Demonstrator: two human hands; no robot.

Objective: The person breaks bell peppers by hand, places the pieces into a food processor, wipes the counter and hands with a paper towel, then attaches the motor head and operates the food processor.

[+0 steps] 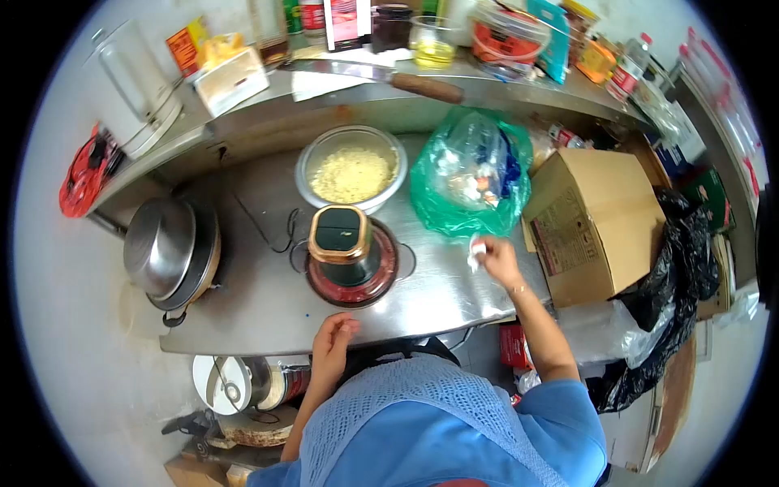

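My right hand (pixel 497 260) is closed on a crumpled white tissue (pixel 474 255), just below a green plastic bag (pixel 428 195) holding scraps and a clear bag. My left hand (pixel 331 338) is at the table's front edge, fingers loosely bent and nothing visible in them. Ahead of it stands an electric food chopper (pixel 341 235) with a black and copper-coloured top. The chopper rests in a reddish round pan (pixel 381 284) with two wire handles. Behind it, a metal bowl (pixel 305 166) contains finely chopped pale yellow pieces (pixel 353 174).
A cardboard box (pixel 617 219) stands at the right beside black plastic bags. At the left are stacked metal pans (pixel 162 247) and a black cord (pixel 268 239). On the back shelf lies a wooden-handled knife (pixel 426 86), among jars, bottles and a phone (pixel 347 23).
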